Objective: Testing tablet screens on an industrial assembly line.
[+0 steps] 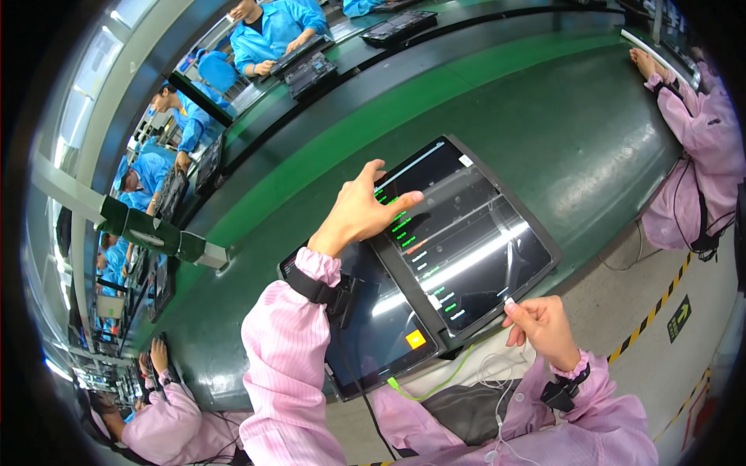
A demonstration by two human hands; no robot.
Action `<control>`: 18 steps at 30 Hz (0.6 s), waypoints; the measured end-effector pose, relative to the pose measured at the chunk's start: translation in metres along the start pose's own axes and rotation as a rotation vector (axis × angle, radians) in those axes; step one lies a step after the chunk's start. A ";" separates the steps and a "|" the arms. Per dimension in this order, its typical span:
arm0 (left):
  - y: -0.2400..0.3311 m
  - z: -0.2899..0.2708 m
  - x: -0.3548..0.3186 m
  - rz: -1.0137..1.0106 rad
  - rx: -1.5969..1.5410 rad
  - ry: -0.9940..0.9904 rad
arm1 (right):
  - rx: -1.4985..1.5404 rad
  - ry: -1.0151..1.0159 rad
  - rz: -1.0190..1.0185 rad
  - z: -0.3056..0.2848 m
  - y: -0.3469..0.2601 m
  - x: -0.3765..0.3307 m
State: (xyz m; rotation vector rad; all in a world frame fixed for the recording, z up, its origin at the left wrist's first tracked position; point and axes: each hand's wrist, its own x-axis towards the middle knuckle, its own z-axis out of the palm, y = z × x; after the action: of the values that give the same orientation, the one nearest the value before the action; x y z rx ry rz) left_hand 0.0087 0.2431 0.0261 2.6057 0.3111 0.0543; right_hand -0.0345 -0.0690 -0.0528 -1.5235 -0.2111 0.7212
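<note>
At a green-topped workbench [590, 128] on a factory floor, I work with both hands at a black tablet [486, 221] lying aslant in front of me, its screen listing lines of mostly green text and mirroring a bright strip of light. My left hand [359, 208] is over the tablet's left side, thumb and fingers spread wide, the thumb reaching across the screen; I cannot tell whether it touches the glass. My right hand [542, 326] is at the tablet's lower right edge, thumb and forefinger pinched narrow on a small white tip [509, 302]; I cannot tell whether that belongs to the white earphone cord [491, 371] looped just below. Just left of the tablet, partly under my left forearm, lies a second tablet [377, 322], its dark screen showing a yellow-orange square [416, 339] near one corner, with a bright green cable [435, 394] at its lower edge. Black wristbands circle my pink-striped cuffs. Across the bench, co-workers in blue [284, 31] bend over dark units, while a neighbor's pink sleeve [684, 116] shows well apart on my right.
</note>
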 end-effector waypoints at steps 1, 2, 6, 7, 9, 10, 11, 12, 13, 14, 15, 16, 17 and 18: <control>0.001 0.001 -0.001 0.020 0.009 -0.003 | 0.008 -0.019 0.030 -0.003 -0.002 0.001; 0.002 0.002 -0.003 0.050 0.010 0.006 | -0.008 -0.018 0.077 -0.005 -0.004 0.002; 0.001 0.005 -0.011 0.060 0.009 -0.043 | 0.032 -0.061 0.051 -0.005 -0.007 0.004; 0.000 0.005 -0.012 0.097 0.011 -0.084 | 0.010 -0.062 0.056 -0.006 -0.007 0.004; -0.001 0.003 -0.014 0.157 0.088 -0.153 | -0.008 -0.063 0.052 -0.005 -0.008 0.002; -0.001 0.002 -0.015 0.166 0.107 -0.197 | -0.135 0.020 -0.041 -0.005 -0.008 -0.001; -0.001 0.001 -0.015 0.170 0.112 -0.184 | -0.263 0.102 -0.134 -0.004 -0.008 -0.004; 0.000 0.001 -0.015 0.164 0.143 -0.218 | -0.264 0.098 -0.140 -0.004 -0.009 -0.008; 0.001 0.002 -0.016 0.152 0.167 -0.253 | -0.322 0.253 -0.279 -0.005 -0.010 -0.012; 0.003 0.003 -0.016 0.152 0.169 -0.238 | -0.391 0.419 -0.423 -0.006 -0.013 -0.016; 0.005 0.005 -0.016 0.138 0.273 -0.268 | -0.303 0.395 -0.340 -0.010 -0.016 -0.022; 0.006 0.006 -0.017 0.136 0.359 -0.301 | -0.289 0.370 -0.347 -0.013 -0.020 -0.028; 0.007 0.006 -0.017 0.128 0.352 -0.305 | -0.265 0.138 -0.335 -0.016 -0.024 -0.033; 0.007 0.005 -0.018 0.120 0.348 -0.300 | -0.214 -0.101 -0.376 -0.020 -0.027 -0.039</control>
State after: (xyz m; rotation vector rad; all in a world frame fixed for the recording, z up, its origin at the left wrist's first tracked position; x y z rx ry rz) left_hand -0.0067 0.2310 0.0254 2.9189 0.0589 -0.3777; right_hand -0.0459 -0.1035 -0.0170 -1.5897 -0.6498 0.4855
